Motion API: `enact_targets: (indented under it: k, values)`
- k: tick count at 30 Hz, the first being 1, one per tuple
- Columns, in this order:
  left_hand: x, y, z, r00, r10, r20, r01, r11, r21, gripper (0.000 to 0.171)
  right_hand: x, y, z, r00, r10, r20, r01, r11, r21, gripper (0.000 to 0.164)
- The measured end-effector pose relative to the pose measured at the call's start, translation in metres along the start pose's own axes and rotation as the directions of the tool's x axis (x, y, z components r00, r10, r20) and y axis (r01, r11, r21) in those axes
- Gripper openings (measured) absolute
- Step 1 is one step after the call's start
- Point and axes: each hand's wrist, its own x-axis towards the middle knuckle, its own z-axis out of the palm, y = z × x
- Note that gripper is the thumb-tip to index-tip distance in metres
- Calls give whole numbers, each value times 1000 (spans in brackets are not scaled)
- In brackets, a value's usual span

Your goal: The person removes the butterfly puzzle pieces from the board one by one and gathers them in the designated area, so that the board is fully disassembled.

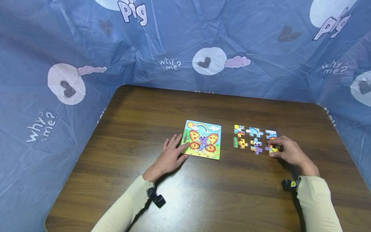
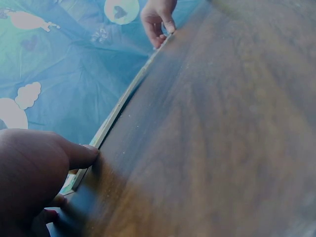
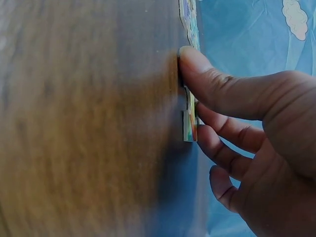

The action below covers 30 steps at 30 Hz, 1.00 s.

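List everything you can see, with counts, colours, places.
puzzle pieces: six visible, multicoloured, in two rows of three
butterfly board: one, multicoloured, left of the pieces
table: one, brown, under board and pieces
cloth: count unclear, printed blue, behind and beside table
wrist devices: two, black, one by each wrist
sleeves: two, cream, on forearms
left hand: one, bare, touching the board's left edge
right hand: one, bare, pinching the lower right piece

A brown wooden table (image 1: 229, 177) bears a square butterfly board (image 1: 201, 140) and puzzle pieces (image 1: 256, 145)
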Motion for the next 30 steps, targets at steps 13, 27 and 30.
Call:
enact_targets:
  k: [13, 27, 30]
  values:
    - [-1, -1, 0, 1000, 9, -2, -9, 1000, -2, 50, 4, -28, -14, 994, -22, -111, 21, 1000, -7, 48]
    - [-1, -1, 1, 1000, 22, -9, -22, 999, 23, 49, 44, -122, 1, 978, -157, -135, 165, 985, 51, 40]
    - [-2, -1, 0, 999, 37, -11, -37, 999, 22, 49, 52, -144, 13, 983, -168, -74, 173, 983, 68, 42]
